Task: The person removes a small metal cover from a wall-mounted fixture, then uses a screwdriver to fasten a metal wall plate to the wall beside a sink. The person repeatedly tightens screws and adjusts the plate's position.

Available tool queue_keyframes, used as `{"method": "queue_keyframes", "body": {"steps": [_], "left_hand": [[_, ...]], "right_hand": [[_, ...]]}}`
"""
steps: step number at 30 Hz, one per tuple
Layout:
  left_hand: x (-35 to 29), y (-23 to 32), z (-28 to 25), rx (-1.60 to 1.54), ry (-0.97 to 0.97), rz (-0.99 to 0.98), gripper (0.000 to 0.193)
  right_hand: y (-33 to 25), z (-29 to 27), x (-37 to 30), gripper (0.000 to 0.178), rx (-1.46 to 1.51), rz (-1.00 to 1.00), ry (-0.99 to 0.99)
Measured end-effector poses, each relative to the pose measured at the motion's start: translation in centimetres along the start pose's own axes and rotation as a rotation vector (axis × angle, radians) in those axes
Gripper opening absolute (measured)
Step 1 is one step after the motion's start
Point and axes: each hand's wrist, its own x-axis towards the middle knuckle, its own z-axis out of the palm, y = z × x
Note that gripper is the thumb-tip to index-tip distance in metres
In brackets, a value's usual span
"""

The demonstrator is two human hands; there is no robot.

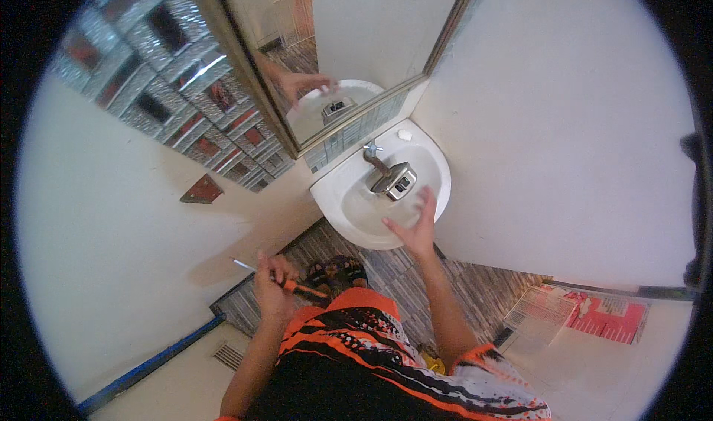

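In my left hand, low on the left, is a screwdriver with an orange and black handle; its thin shaft sticks out toward the wall. My right hand hovers over the front of a white washbasin, thumb and fingers spread, holding nothing. Just beyond those fingers a small silver metal box with two dark rectangular openings rests in the basin, below the faucet. The exact kind of the box cannot be made out.
A white piece of soap lies on the basin's back rim. Above hangs a framed mirror, beside mosaic tiles. A dark red triangular piece is on the left wall. Behind me on the right stands a white wire rack.
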Motion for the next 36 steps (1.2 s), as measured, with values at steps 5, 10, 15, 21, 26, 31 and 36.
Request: {"method": "queue_keyframes", "body": {"steps": [5, 10, 15, 21, 26, 31, 36], "left_hand": [[-1.8, 0.3, -3.8, 0.019, 0.151, -0.032, 0.059], [-4.2, 0.0, -5.9, 0.047, 0.281, -0.004, 0.058], [-5.1, 0.1, -8.7, 0.067, 0.367, 0.028, 0.053], [-3.6, 1.8, -13.4, 0.055, 0.416, -0.019, 0.058], [-2.0, 4.2, -19.1, 0.074, 0.191, -0.01, 0.06], [-2.5, 6.9, -25.0, 0.15, 0.179, 0.031, 0.064], [-4.1, 9.3, -30.8, 0.128, 0.099, 0.018, 0.064]], "right_hand": [[7.2, 3.2, 6.3, 0.126, 0.013, -0.064, -0.127], [7.8, 3.5, 6.1, 0.112, 0.094, 0.049, -0.127], [7.1, -0.5, 3.2, 0.116, 0.051, -0.012, 0.02], [-4.0, -4.5, -1.7, 0.123, 0.26, -0.06, 0.084], [-19.4, 1.5, -6.8, 0.125, 0.477, -0.083, 0.028], [-30.5, 8.6, -8.5, 0.122, 0.332, -0.34, 0.218], [-36.2, 13.5, -8.2, 0.12, 0.238, -0.411, 0.322]]}}
